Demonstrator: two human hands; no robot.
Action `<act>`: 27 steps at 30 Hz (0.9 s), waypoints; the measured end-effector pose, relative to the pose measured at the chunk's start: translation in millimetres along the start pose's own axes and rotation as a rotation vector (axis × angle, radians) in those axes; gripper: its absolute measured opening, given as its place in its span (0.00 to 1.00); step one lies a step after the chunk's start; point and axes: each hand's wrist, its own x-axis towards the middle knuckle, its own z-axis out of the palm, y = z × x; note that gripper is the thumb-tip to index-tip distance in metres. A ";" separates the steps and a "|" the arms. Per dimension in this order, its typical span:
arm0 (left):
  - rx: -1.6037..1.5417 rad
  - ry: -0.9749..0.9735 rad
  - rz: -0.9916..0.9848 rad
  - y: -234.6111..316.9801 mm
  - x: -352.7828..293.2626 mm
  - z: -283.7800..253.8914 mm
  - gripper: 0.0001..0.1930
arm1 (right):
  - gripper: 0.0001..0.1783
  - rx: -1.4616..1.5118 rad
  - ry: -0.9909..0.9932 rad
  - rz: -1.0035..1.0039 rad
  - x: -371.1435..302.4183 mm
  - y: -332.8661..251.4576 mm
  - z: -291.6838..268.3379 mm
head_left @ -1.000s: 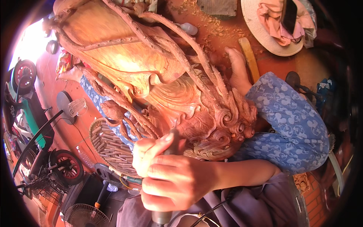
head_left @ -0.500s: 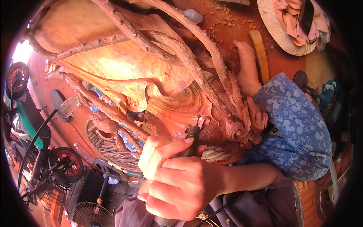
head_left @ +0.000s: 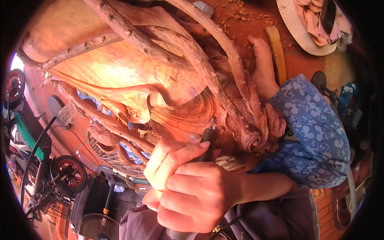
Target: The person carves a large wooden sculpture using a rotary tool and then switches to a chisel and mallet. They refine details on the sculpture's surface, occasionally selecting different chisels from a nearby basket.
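Observation:
My right hand and my left hand are wrapped together around a rotary carving tool. Its dark ribbed front end points up and away from me, with a thin metal bit at the tip. That bit is at the surface of a large carved wood piece; I cannot tell whether it touches. Flowing grooves, curls and knobby branch-like strands cover the reddish-brown wood. The tool's thicker rear end shows below my right hand. Most of its body is hidden by my fingers.
A blue patterned trouser leg and bare foot lie along the carving's right side. Beyond are a wooden stick, wood shavings and a straw hat. Left are a wicker basket, a fan and a two-wheeler.
The whole view has shifted slightly, with the carving and left background sitting further left. Both hands keep their grip, and the bit has moved a little across the wood.

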 end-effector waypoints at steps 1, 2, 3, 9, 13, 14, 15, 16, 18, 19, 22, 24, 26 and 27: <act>-0.016 -0.006 0.001 -1.7 1.3 -0.3 0.30 | 0.10 0.004 0.002 -0.002 -0.4 1.0 -0.1; -0.024 -0.015 0.003 -2.4 2.3 -0.5 0.31 | 0.10 0.006 0.003 -0.004 -0.7 1.7 -0.6; -0.035 -0.020 0.000 -3.8 3.0 -0.5 0.32 | 0.10 0.010 0.009 -0.009 -1.7 2.7 -0.1; -0.053 -0.043 -0.024 -4.6 9.6 3.1 0.35 | 0.08 0.030 -0.017 -0.010 -0.1 7.4 -7.6; -0.054 -0.045 0.010 -10.1 11.3 5.8 0.35 | 0.08 0.028 0.011 -0.031 1.0 13.1 -7.9; -0.076 -0.058 0.011 -12.1 14.4 4.6 0.35 | 0.08 0.026 0.015 -0.033 1.1 14.0 -8.5; -0.084 -0.065 0.000 -11.2 15.4 3.8 0.34 | 0.08 0.024 0.013 -0.033 1.3 14.7 -9.2; -0.091 -0.072 -0.012 -10.5 16.4 3.1 0.33 | 0.08 0.020 0.007 -0.034 1.4 14.3 -10.0; -0.044 -0.081 -0.038 -4.7 13.5 0.2 0.30 | 0.08 0.010 -0.008 -0.034 1.4 12.0 -11.5; -0.004 -0.086 -0.041 -2.8 11.7 -1.1 0.28 | 0.09 0.013 -0.009 -0.032 1.2 10.5 -11.2; 0.155 -0.097 0.000 3.0 6.0 -6.3 0.24 | 0.14 0.048 -0.005 -0.029 1.1 5.3 -9.6; 0.150 -0.102 0.007 5.9 6.3 -7.3 0.23 | 0.15 0.060 -0.016 -0.028 1.6 3.8 -10.7; 0.118 -0.102 0.010 4.1 7.5 -5.9 0.23 | 0.12 0.062 -0.025 -0.017 1.3 3.9 -12.3; 0.117 -0.104 0.020 2.4 8.6 -4.9 0.23 | 0.10 0.066 -0.025 -0.008 0.4 4.7 -12.5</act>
